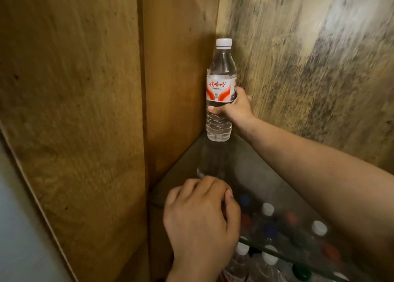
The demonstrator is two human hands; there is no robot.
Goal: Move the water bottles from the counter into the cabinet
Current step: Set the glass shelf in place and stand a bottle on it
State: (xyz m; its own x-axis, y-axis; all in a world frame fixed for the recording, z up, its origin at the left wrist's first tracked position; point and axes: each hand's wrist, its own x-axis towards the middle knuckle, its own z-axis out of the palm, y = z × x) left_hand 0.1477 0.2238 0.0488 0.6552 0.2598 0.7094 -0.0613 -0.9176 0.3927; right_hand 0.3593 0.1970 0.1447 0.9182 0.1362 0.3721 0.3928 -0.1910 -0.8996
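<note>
A clear water bottle (220,85) with a white cap and a red-and-white label stands upright in the back left corner of a glass shelf (251,171) inside the wooden cabinet. My right hand (233,107) grips it around the middle, just below the label. The bottle's base sits at the shelf surface, and its reflection shows in the glass. My left hand (200,220) hovers over the shelf's front left corner with fingers loosely curled and nothing in it.
Wooden cabinet walls (174,73) close in on the left and behind; the right wall (309,68) is mottled and blurred. Under the glass shelf stand several bottles (267,258) with white, red, blue and green caps.
</note>
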